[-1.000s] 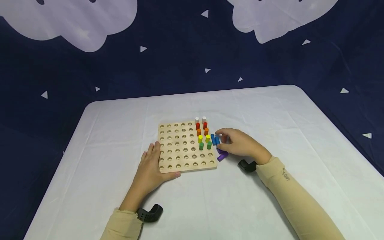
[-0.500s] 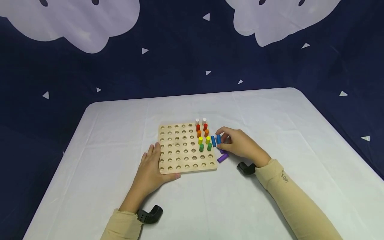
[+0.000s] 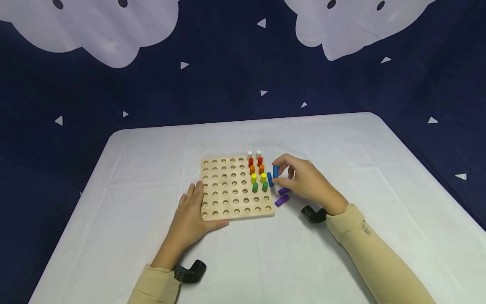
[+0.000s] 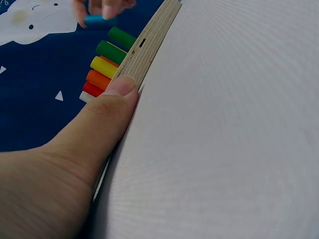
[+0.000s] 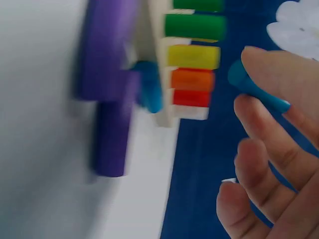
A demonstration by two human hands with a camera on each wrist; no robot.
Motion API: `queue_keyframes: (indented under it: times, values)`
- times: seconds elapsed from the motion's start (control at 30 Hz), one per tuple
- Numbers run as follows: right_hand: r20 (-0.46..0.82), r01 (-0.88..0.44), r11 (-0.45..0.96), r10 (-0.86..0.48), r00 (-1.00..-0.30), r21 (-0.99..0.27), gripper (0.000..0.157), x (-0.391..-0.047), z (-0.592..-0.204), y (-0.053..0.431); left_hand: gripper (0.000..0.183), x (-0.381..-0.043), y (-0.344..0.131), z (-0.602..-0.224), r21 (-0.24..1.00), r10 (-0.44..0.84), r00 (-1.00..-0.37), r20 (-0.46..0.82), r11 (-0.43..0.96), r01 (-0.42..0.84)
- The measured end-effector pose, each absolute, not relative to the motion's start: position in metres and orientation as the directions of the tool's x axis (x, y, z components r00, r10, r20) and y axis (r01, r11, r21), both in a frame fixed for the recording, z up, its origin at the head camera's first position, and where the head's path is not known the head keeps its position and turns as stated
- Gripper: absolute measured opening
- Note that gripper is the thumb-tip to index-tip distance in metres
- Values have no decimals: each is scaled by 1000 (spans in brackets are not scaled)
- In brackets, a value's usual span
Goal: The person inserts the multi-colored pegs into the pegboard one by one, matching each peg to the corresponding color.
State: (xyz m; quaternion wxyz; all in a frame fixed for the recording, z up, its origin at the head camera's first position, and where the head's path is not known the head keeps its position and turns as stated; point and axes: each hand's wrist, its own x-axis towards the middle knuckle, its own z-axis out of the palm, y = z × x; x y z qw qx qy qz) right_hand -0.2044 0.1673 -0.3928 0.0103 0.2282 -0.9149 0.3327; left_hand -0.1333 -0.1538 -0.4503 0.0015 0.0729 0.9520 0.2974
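My right hand (image 3: 307, 179) pinches a blue peg (image 3: 275, 171) between thumb and fingertips, raised beside the right edge of the wooden pegboard (image 3: 224, 198). In the right wrist view this blue peg (image 5: 256, 89) shows between the fingers. Another blue peg (image 3: 270, 179) lies along the board's right edge. Two purple pegs (image 3: 282, 200) lie just below the right hand. My left hand (image 3: 187, 219) rests at the board's near left corner, fingers along the left side. Its thumb (image 4: 107, 107) presses the near edge. White, red, orange, yellow and green pegs (image 3: 255, 187) stand in pairs in the two right columns.
Rows of bare holes fill the board's left and near parts. A white cloth covers the table (image 3: 144, 169). Behind it hangs a dark blue curtain (image 3: 228, 84) with clouds and triangles. Black wrist devices (image 3: 190, 271) sit below both hands.
My right hand has picked up one blue peg from beside the board and raised it, uncovering more of the purple pegs. The left hand stays in place on the board.
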Motion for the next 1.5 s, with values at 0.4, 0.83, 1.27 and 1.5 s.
queue_keyframes:
  times: [0.4, 0.83, 1.27, 1.5]
  values:
    - [253, -577, 589, -542, -801, -566, 34, -186, -387, 146, 139, -134, -154, -448, 568, 139, -990, 30, 813, 131]
    - [248, -678, 656, -633, -733, -331, 25, -178, -404, 124, 138, -134, -153, -448, 566, 143, -989, 28, 813, 134]
    - [289, -747, 639, -691, -663, -185, 19, -178, -410, 121, 138, -133, -153, -447, 564, 141, -989, 36, 814, 137]
    - [249, -755, 620, -713, -655, -212, 18, -177, -407, 124, 138, -133, -153, -448, 560, 140, -990, 33, 817, 135]
